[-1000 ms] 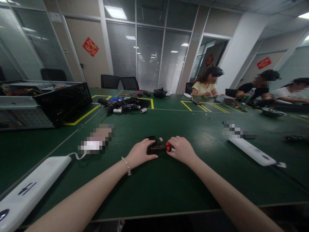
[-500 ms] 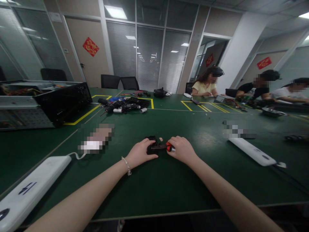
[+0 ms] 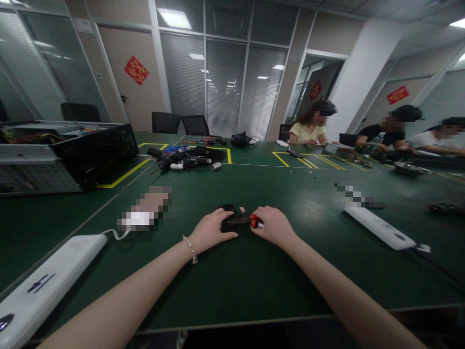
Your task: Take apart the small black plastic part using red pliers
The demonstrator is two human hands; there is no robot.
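Both my hands rest on the green table in front of me. My left hand is closed around a small black part, pressing it down on the mat. My right hand grips a screwdriver with a red and silver handle; its thin shaft points left into the black part. A tiny pale piece lies just behind the part. A bead bracelet sits on my left wrist.
A white power bank with a cable lies at the near left, a white power strip at the right. An open computer case stands at the far left, a pile of tools behind. Three people work at the far right.
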